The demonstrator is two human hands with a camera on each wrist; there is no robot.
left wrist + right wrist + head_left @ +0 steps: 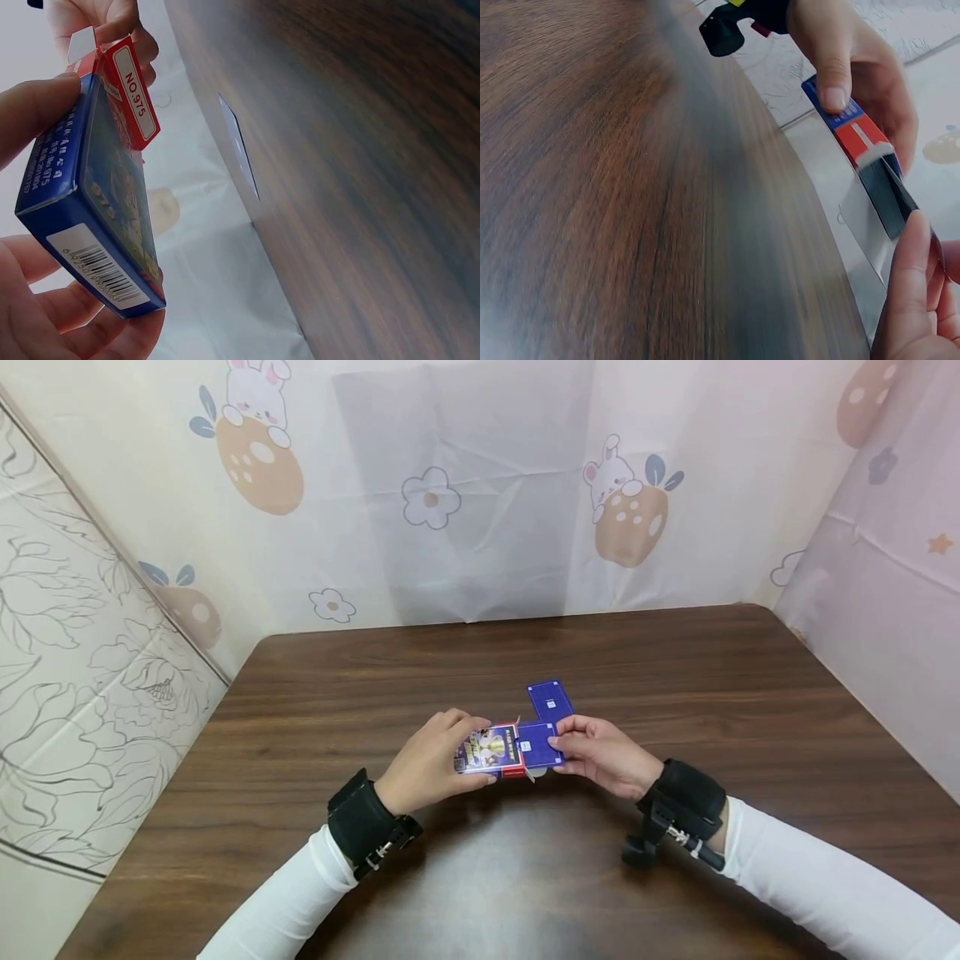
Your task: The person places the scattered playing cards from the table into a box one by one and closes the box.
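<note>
My left hand point(426, 760) grips a small blue and red card box point(486, 750) above the table, thumb on one narrow side and fingers on the other. A stack of blue-backed playing cards point(537, 745) sticks partway out of its open right end. With thumb and fingers, my right hand point(606, 755) pinches the outer end of the cards; in the right wrist view one card stands bent away from the deck point(885, 198). The red end flap point(133, 93), marked NO.975, is folded out. Just beyond the hands, a single blue-backed card point(549, 697) lies on the table.
The dark wooden table point(360, 677) stretches out on all sides of the hands. A patterned curtain point(465, 485) hangs along its back edge, with a flower-drawn panel point(97, 693) on the left. Both wrists wear black straps point(686, 802).
</note>
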